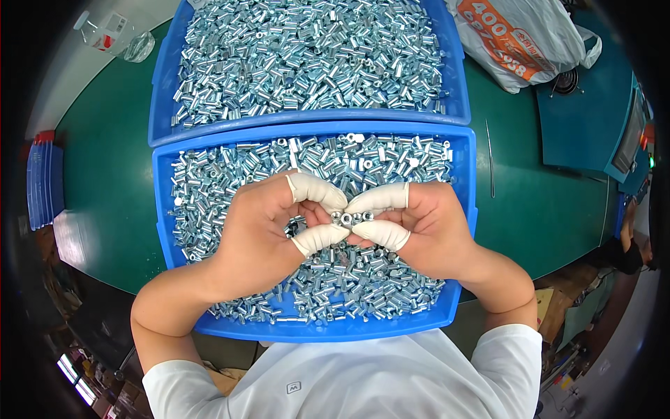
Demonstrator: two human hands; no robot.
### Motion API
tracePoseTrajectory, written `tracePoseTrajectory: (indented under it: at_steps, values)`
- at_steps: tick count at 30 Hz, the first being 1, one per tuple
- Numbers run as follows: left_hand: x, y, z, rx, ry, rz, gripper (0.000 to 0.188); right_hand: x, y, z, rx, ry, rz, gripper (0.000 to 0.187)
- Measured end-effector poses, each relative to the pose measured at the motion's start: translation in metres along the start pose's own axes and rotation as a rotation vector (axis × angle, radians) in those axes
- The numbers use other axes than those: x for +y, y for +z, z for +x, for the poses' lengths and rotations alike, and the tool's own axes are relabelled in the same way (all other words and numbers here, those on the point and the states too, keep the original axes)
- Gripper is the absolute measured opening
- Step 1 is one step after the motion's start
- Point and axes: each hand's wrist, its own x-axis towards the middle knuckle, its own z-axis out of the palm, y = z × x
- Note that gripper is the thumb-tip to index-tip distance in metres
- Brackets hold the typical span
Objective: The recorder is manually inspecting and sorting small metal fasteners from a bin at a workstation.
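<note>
Pinched between my two hands is a short row of several silvery coupling nuts [347,219], their holed ends facing up at me. My left hand [259,227] grips the row's left side between thumb and forefinger, and my right hand [438,227] grips the right side the same way. White finger cots cover both thumbs and forefingers, whose tips nearly meet. Below my hands, a blue tray [464,209] is filled with many loose coupling nuts [349,286]; its blue bottom shows through near the front edge.
A second blue tray [159,98] heaped with similar nuts adjoins the far side, on a green table [105,188]. A thin metal rod [490,160] lies to the right. Farther off are a plastic bag [523,42], a teal machine [586,126], a clear bottle [118,35] and stacked blue trays [44,181].
</note>
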Motion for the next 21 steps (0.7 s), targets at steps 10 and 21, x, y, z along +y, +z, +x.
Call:
tracePoseTrajectory:
  at_steps: [10,21]
  values:
    - [0.001,0.001,-0.001,-0.005,-0.152,-0.223,0.025,-0.001,-0.005,-0.001,-0.037,0.013,-0.034,0.022]
    - [0.013,-0.005,-0.002,-0.103,-0.087,0.209,0.019,-0.001,-0.004,0.001,-0.091,0.055,-0.045,0.016]
